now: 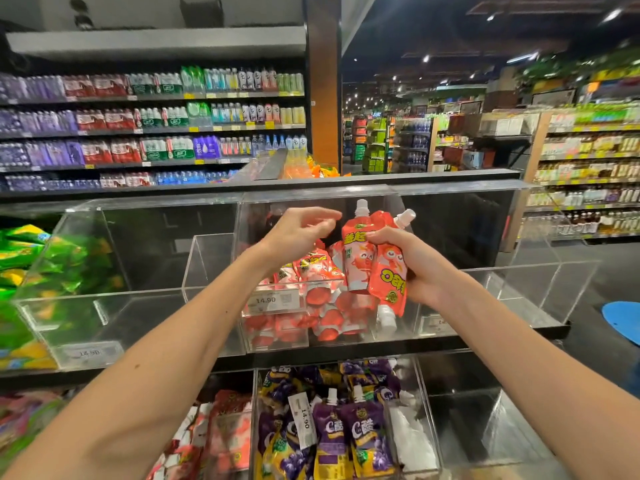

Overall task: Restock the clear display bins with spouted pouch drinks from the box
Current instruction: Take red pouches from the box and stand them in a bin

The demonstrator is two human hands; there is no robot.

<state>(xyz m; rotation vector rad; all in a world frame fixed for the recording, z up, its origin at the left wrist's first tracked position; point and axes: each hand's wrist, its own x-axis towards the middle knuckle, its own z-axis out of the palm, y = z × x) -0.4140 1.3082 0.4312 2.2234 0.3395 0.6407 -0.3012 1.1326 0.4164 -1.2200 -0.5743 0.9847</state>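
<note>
My right hand (414,263) grips a bunch of red spouted pouches (375,261) in front of the middle clear bin (304,216) on the upper shelf; two white caps point up, one points down. My left hand (299,230) hovers just left of the bunch, above the bin's opening, with fingers loosely curled and nothing in them. Several more red pouches (311,299) lie piled inside that bin behind a 14.90 price tag (268,301). The box is not in view.
A clear bin without pouches (114,306) stands to the left, with green pouches (20,282) beyond it. Another clear bin (502,271) is on the right. Below, a bin of purple pouches (346,434) sits beside red-and-white ones (214,441). Bottled drink shelves (152,123) line the back.
</note>
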